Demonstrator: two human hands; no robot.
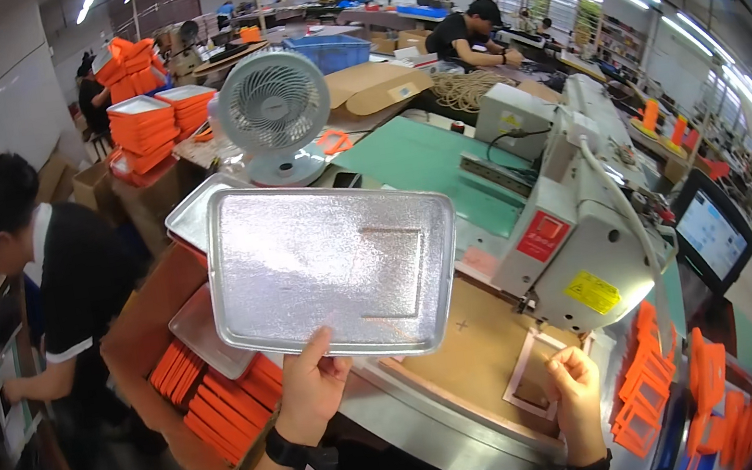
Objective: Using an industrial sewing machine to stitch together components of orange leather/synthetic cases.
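My left hand (315, 385) grips the lower edge of a silver foil-faced rectangular panel (323, 267), thumb on its front. The panel has rounded corners, a raised rim and a three-sided line pressed or stitched into its right half. It is held up and tilted, hiding part of the work surface behind. My right hand (575, 390) is closed in a pinch over the brown work plate (470, 342), beside a pale rectangular frame (525, 370). What its fingertips hold, if anything, is too small to make out. Just beyond it stands the head of a white industrial sewing machine (586, 276).
At left, a cardboard box (138, 368) holds orange pieces (227, 408) and another silver panel (216, 337). Orange frames (648, 398) lie at right, below a screen (713, 228). A fan (274, 104) stands behind the panel. One person (78, 260) works close at left, others farther back.
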